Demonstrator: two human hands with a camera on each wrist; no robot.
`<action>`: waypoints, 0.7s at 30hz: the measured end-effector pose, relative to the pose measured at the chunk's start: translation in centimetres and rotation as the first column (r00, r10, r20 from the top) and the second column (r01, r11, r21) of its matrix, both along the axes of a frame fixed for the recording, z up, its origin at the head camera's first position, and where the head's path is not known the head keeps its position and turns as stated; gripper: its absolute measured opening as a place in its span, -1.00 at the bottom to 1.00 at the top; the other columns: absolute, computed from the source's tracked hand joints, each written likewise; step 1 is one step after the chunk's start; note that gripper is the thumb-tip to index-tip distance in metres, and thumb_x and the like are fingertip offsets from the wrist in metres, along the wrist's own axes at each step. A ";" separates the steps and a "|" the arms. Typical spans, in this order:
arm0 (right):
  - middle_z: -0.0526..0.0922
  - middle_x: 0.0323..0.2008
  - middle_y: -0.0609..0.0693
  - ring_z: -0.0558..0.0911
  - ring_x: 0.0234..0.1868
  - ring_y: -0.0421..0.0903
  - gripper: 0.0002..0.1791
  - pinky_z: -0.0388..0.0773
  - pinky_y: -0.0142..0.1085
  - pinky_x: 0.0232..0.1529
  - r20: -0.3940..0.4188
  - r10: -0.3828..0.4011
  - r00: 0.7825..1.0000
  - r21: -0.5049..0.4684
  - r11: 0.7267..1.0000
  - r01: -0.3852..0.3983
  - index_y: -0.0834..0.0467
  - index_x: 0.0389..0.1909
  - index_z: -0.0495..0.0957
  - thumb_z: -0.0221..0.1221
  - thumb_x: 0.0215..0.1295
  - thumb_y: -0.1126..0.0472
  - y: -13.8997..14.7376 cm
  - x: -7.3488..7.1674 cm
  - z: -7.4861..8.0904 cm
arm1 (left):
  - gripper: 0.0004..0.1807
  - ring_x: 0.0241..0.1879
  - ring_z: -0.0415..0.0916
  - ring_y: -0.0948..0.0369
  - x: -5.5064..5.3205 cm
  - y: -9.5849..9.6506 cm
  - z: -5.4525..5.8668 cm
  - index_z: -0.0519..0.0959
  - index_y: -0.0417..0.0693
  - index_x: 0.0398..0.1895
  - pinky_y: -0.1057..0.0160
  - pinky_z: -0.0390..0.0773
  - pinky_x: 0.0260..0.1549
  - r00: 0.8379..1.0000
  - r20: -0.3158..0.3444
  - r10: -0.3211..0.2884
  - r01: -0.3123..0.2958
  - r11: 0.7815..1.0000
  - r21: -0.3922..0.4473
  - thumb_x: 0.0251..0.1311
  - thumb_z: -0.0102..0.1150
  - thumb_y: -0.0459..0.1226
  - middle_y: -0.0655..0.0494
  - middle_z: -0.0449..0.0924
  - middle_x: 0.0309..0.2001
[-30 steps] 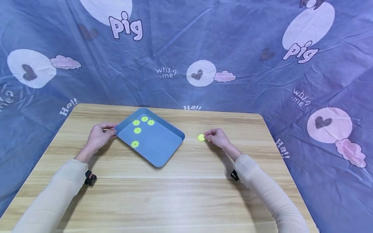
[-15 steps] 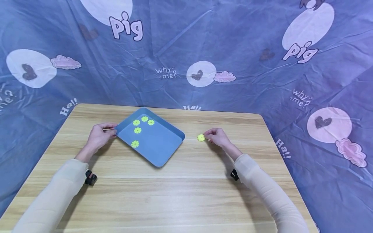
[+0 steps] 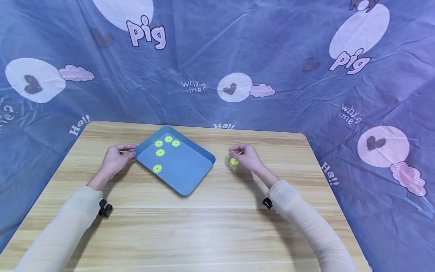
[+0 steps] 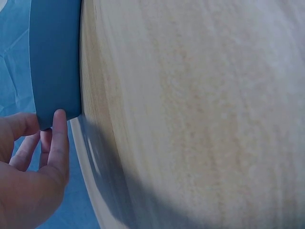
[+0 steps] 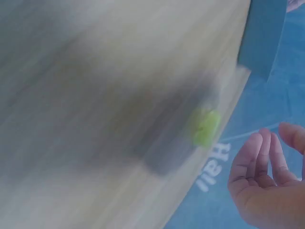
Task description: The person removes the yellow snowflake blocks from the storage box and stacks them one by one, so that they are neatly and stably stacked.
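My left hand (image 3: 115,159) pinches the left corner of a blue rectangular tray (image 3: 190,175). In the left wrist view, that hand's fingers (image 4: 58,143) and thumb lie on either side of the tray's end wall (image 4: 56,62). Several flat yellow-green flower-shaped discs lie in the tray, one (image 3: 157,168) near its front left wall and the others grouped toward the back. Right of the tray, another flower-shaped disc (image 3: 233,161) lies on the table. Just over it is my right hand (image 3: 249,156), fingers loosely bent with nothing between them; the right wrist view shows the disc (image 5: 205,126) apart from them.
The wood-grain table (image 3: 190,234) ends at a back edge, behind which hangs a blue printed cloth (image 3: 204,49). A dark wrist camera (image 3: 105,208) hangs below the left sleeve, and another (image 3: 267,203) below the right one.
My right hand has let go of the flower-shaped disc and lifted a little up and to the left over it. The left hand and the tray have stayed where they were.
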State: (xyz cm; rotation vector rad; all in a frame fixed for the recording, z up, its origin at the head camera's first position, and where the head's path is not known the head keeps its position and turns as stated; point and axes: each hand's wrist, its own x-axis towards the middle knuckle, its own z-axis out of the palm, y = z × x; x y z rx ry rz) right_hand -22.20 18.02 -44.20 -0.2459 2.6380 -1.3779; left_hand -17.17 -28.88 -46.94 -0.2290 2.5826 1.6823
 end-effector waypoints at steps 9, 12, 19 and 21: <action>0.79 -0.23 0.19 0.68 -0.31 -0.08 -0.79 0.65 -0.49 -0.29 -0.105 0.124 0.987 0.029 0.992 -0.121 0.26 -0.05 0.75 0.33 0.37 0.27 -3.8 0.8 0.7 | -0.55 -0.29 0.62 0.56 -0.1 -0.1 0.1 0.49 -0.49 0.35 0.54 0.81 -0.18 1.000 0.011 0.002 -0.002 1.000 0.007 0.46 0.13 -0.45 -0.29 0.55 0.11; 0.79 -0.23 0.18 0.70 -0.29 -0.06 -0.78 0.68 -0.47 -0.26 -0.120 0.168 0.979 0.028 0.986 -0.165 0.26 -0.03 0.75 0.33 0.37 0.27 -5.0 0.9 0.8 | -0.54 -0.29 0.63 0.56 0.0 -0.1 0.1 0.48 -0.50 0.35 0.54 0.81 -0.18 1.000 0.012 0.003 -0.003 1.000 0.013 0.45 0.14 -0.45 -0.20 0.57 0.05; 0.79 -0.22 0.12 0.71 -0.25 -0.07 -0.71 0.71 -0.44 -0.20 -0.155 0.269 0.950 0.083 0.962 -0.259 0.28 0.04 0.72 0.36 0.37 0.24 -8.2 1.2 0.8 | -0.54 -0.29 0.63 0.56 0.0 -0.1 0.2 0.47 -0.51 0.35 0.56 0.80 -0.18 1.000 -0.002 -0.007 0.007 1.000 0.026 0.45 0.13 -0.47 -0.36 0.53 0.14; 0.79 -0.20 0.10 0.70 -0.24 -0.08 -0.69 0.70 -0.45 -0.18 -0.154 0.296 0.943 0.107 0.953 -0.282 0.27 0.06 0.72 0.37 0.37 0.22 -9.1 1.2 0.6 | -0.53 -0.28 0.63 0.56 0.0 -0.1 0.2 0.46 -0.52 0.36 0.56 0.79 -0.17 1.000 -0.003 -0.010 0.010 0.999 0.034 0.45 0.12 -0.47 -0.41 0.51 0.17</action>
